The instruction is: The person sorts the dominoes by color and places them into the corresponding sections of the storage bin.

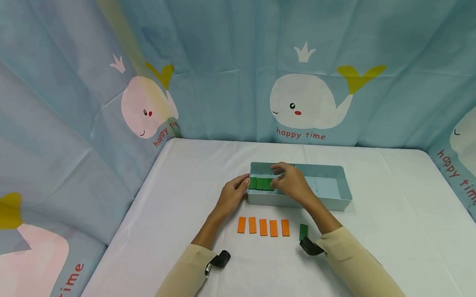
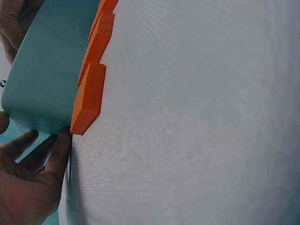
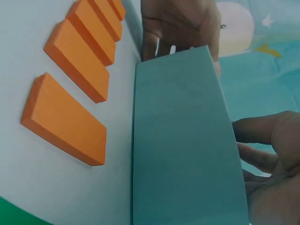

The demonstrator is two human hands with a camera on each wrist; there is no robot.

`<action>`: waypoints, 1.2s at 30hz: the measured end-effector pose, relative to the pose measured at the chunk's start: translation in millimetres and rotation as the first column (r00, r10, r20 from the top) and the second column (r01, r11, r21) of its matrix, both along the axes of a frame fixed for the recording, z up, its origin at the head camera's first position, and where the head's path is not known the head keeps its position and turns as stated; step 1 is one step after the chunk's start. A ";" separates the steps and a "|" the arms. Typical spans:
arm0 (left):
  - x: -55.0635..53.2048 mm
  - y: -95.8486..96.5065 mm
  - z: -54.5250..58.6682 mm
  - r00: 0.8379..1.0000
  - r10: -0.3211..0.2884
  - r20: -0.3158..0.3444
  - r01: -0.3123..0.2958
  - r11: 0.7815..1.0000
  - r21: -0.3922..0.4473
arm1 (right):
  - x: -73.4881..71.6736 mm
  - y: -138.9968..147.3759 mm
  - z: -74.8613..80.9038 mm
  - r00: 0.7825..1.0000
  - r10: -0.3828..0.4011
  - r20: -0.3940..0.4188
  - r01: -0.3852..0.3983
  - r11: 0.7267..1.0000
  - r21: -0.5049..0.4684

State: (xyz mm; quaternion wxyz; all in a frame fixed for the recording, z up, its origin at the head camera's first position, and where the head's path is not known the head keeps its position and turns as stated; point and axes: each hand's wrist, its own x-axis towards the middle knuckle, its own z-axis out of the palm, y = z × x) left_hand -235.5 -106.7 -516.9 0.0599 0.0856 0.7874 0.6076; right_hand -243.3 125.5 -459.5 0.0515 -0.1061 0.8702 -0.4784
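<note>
A light blue rectangular box point(image 1: 296, 203) stands on the table, with several green blocks point(image 1: 259, 183) in a row at its left end. My left hand point(image 1: 231, 195) is at that end, fingertips resting against the outside of the end wall in the left wrist view. My right hand point(image 1: 293, 181) reaches over the front wall into the box. Its thumb side is at the right end of the green row, while the index finger is held apart toward the back wall. In the right wrist view the wall hides those fingertips.
In front of the box lie several orange blocks point(image 1: 263, 227) in a row. A single green block point(image 1: 303, 230) lies to their right, near the right wrist. A white cloth covers the table point(image 1: 400, 212), and curtains with whales point(image 1: 235, 95) hang behind and beside it.
</note>
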 end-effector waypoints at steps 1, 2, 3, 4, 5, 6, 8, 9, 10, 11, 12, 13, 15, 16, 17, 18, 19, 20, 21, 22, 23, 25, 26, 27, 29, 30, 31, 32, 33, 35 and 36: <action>0.1 0.1 0.2 1.000 0.000 -0.001 0.000 1.000 0.000 | 1.3 0.8 0.3 1.000 0.000 0.000 0.000 1.000 -0.011; 0.2 0.2 0.5 1.000 0.000 -0.001 0.000 1.000 -0.001 | 2.6 1.7 0.5 1.000 0.000 0.000 0.000 1.000 -0.021; 0.2 0.2 0.7 1.000 0.000 -0.002 0.000 1.000 0.001 | 4.0 2.6 1.1 1.000 -0.002 0.005 0.002 0.999 -0.034; 0.2 0.3 0.8 1.000 0.001 -0.004 -0.001 1.000 0.001 | 5.7 3.7 1.6 1.000 -0.003 0.009 0.004 0.999 -0.046; 0.2 0.2 0.7 1.000 0.001 -0.005 -0.001 1.000 0.001 | 7.3 4.7 2.2 1.000 -0.003 0.007 0.004 0.998 -0.056; 0.2 0.3 0.6 1.000 -0.001 -0.006 0.001 1.000 0.004 | 8.8 5.8 2.6 1.000 -0.004 0.005 0.005 0.998 -0.064; 0.1 0.0 0.6 1.000 0.001 -0.009 -0.001 1.000 -0.001 | 11.7 8.0 3.2 1.000 -0.006 -0.003 0.006 0.997 -0.073; 0.1 -0.1 0.5 1.000 0.003 -0.011 -0.003 1.000 -0.006 | 13.2 9.2 3.6 1.000 -0.007 -0.006 0.007 0.997 -0.078; 0.1 -0.2 0.4 1.000 0.005 -0.012 -0.005 1.000 -0.012 | 14.8 10.6 3.9 1.000 -0.008 -0.011 0.007 0.997 -0.081; 0.2 -0.2 0.3 1.000 0.008 -0.014 -0.008 1.000 -0.016 | 16.2 11.8 4.2 1.000 -0.011 -0.014 0.009 0.996 -0.084; 0.2 -0.2 0.3 1.000 0.009 -0.014 -0.010 1.000 -0.017 | 17.8 13.3 4.5 1.000 -0.014 -0.015 0.012 0.996 -0.088; 0.2 -0.3 0.2 1.000 0.011 -0.014 -0.011 1.000 -0.018 | 19.3 14.8 4.8 1.000 -0.015 -0.018 0.013 0.996 -0.092; -0.1 -0.3 -0.3 1.000 0.013 -0.014 -0.014 1.000 -0.017 | 22.5 17.8 5.6 1.000 -0.014 -0.021 0.012 0.995 -0.103; -0.1 -0.2 -0.5 1.000 0.014 -0.015 -0.014 1.000 -0.018 | 23.9 19.0 5.9 1.000 -0.016 -0.024 0.013 0.994 -0.106; 0.0 -0.2 -0.6 1.000 0.013 -0.015 -0.013 1.000 -0.016 | 25.3 20.1 6.1 1.000 -0.015 -0.026 0.012 0.994 -0.111; 0.0 -0.1 -0.5 1.000 0.012 -0.014 -0.013 1.000 -0.016 | 26.6 21.3 6.3 0.999 -0.014 -0.029 0.011 0.993 -0.114; 0.2 0.0 -0.3 1.000 0.014 -0.013 -0.014 1.000 -0.019 | 27.8 22.2 6.5 0.999 -0.012 -0.033 0.008 0.993 -0.115; 0.3 0.2 0.0 1.000 0.016 -0.014 -0.016 1.000 -0.024 | 29.3 23.0 6.9 0.999 -0.012 -0.037 0.007 0.993 -0.115; 0.3 0.4 0.3 1.000 0.017 -0.013 -0.017 0.999 -0.027 | 30.9 23.9 7.2 0.999 -0.012 -0.042 0.007 0.993 -0.118; 0.3 0.4 0.3 1.000 0.019 -0.012 -0.019 0.999 -0.031 | 32.1 24.6 7.2 0.999 -0.013 -0.047 0.007 0.993 -0.121; 0.0 0.4 0.0 1.000 0.018 -0.011 -0.018 0.999 -0.029 | 33.6 25.5 7.2 0.999 -0.013 -0.051 0.007 0.992 -0.123; -0.5 0.5 -0.5 1.000 0.019 -0.014 -0.019 0.999 -0.035 | 36.9 27.4 7.4 0.998 -0.013 -0.062 0.005 0.992 -0.126; -0.8 0.5 -0.9 1.000 0.016 -0.015 -0.016 0.999 -0.033 | 38.6 28.5 7.5 0.998 -0.012 -0.065 0.004 0.992 -0.129; -1.0 0.5 -1.3 1.000 0.015 -0.015 -0.015 0.999 -0.031 | 40.2 29.6 7.5 0.998 -0.012 -0.066 0.003 0.991 -0.131; -1.0 0.5 -1.3 1.000 0.012 -0.016 -0.013 0.999 -0.031 | 43.6 32.1 7.5 0.998 -0.014 -0.061 0.006 0.991 -0.136; -0.8 0.6 -1.0 1.000 0.013 -0.017 -0.013 0.999 -0.032 | 45.2 33.4 7.4 0.998 -0.013 -0.058 0.005 0.990 -0.138; -0.5 0.6 -0.5 1.000 0.014 -0.016 -0.015 0.999 -0.034 | 46.8 34.9 7.4 0.998 -0.013 -0.056 0.005 0.990 -0.139; -0.2 0.7 0.0 1.000 0.014 -0.015 -0.015 0.999 -0.035 | 48.5 36.3 7.3 0.998 -0.013 -0.054 0.006 0.990 -0.139; 0.1 0.7 0.4 1.000 0.015 -0.014 -0.015 0.999 -0.036 | 50.3 37.8 7.3 0.998 -0.012 -0.054 0.005 0.990 -0.139; 0.6 0.7 0.8 1.000 0.011 -0.014 -0.012 0.999 -0.034 | 53.6 40.5 6.9 0.998 -0.009 -0.058 0.001 0.990 -0.139; 0.8 0.6 0.9 1.000 0.011 -0.013 -0.011 0.999 -0.030 | 55.0 41.6 6.5 0.998 -0.006 -0.060 -0.002 0.990 -0.140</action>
